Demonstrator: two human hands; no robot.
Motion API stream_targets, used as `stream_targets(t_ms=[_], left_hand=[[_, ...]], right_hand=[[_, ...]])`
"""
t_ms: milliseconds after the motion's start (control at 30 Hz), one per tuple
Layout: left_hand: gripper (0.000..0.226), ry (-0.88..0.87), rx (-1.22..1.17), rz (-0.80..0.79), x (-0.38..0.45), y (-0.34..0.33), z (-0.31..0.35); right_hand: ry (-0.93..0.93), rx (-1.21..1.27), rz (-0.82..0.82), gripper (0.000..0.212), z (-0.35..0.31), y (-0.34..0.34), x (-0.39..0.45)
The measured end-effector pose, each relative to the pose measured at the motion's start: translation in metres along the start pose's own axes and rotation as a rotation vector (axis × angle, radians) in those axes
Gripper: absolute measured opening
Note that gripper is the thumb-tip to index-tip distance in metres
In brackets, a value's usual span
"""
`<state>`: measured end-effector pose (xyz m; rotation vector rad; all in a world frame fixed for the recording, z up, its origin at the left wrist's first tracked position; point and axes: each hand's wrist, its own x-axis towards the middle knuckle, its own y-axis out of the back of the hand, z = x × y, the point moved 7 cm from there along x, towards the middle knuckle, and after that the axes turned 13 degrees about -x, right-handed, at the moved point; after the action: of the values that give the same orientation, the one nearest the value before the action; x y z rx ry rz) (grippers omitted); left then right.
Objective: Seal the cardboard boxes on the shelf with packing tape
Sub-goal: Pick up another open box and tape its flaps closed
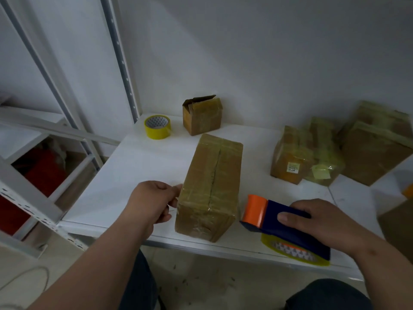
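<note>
long box (210, 186) mid-shelf (134, 166) | tape roll (157, 127) behind-left | dispenser (288, 229) right | small box (202, 115) behind

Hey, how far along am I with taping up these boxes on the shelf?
Done: the boxes at the right look fully wrapped in tape. In hand: the long box already has tape across both ends; your left hand touches its side while your right hand grips the tape dispenser. Left: the small box at the back still has an open flap.
</note>
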<state>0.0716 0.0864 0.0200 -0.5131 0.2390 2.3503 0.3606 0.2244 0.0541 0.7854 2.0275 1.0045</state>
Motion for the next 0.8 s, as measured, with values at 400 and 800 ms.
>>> stream_targets(t_ms=[400,800], left_hand=[[0.049,-0.675,0.492,-0.181,-0.022,-0.019,0.058],[0.081,-0.62,1.068,-0.351,-0.022,-0.064,0.022]], right_hand=[[0.105,0.015,-0.023,0.049,-0.024,-0.018,0.022],[-0.037,0.154,-0.19,0.062,-0.018,-0.023,0.034]])
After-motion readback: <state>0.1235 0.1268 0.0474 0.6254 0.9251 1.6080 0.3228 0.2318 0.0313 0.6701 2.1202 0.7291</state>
